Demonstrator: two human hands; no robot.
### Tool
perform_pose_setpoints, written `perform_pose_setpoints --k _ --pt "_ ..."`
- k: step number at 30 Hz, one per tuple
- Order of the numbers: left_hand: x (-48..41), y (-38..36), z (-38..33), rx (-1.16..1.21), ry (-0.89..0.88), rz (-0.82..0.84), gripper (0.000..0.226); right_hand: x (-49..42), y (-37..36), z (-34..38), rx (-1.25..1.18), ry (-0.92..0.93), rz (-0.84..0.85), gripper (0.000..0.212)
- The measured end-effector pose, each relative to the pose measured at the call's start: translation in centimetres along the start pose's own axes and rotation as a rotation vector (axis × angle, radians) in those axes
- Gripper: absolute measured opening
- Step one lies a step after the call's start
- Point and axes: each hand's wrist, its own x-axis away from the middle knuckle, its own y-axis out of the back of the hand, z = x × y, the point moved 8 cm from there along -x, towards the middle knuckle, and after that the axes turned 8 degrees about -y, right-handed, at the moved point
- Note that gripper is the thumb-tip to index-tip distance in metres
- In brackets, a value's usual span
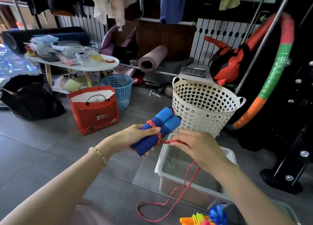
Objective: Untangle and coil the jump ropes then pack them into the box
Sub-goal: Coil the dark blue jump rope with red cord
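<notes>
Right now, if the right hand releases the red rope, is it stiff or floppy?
Probably floppy: the red rope sags in a loose loop below the right hand. The turns around the blue handles might loosen.

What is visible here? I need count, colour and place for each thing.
handles: two, blue, side by side, centre
rope: one, red, wound round the handles, loop hanging down
box: one, whitish, floor, lower right
tall basket: one, white, behind the box
small basket: one, blue, floor, left of centre
bag: one, red, floor, before the small basket
spare ropes: count unclear, blue, yellow, orange, bottom edge
hoop: one, red-green-orange, far right
left grip: one hand, holds the handles
right grip: one hand, pinches the rope
</notes>
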Motion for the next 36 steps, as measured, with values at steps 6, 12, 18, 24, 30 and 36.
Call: perform_pose_setpoints --k 6,12,18,24,30,36 --pt "2.4 -3.1 0.0 -0.272 0.064 0.390 0.060 -0.2 1.5 -2.0 -0.527 -0.188 0.049 0.007" --pt "3.4 -4.9 -0.1 -0.416 0.022 0.540 0.027 0.0 0.1 0.2 -0.540 -0.099 0.174 0.016" --pt "2.9 -5.1 -0.2 -0.606 -0.147 0.444 0.024 0.5 -1.5 -0.5 -0.524 -0.183 0.289 0.024" --pt "3.5 -5.8 0.3 -0.757 -0.157 0.525 0.028 1.6 -4.1 0.3 -0.770 -0.268 0.592 0.021" --pt "3.9 -6.6 -0.6 -0.906 -0.323 0.447 0.034 1.9 -4.6 0.6 -0.864 -0.297 0.619 0.022" --pt "4.6 -7.0 -1.7 -1.006 -0.440 0.441 0.036 2.6 -4.9 1.2 -1.139 -0.356 0.859 0.017"
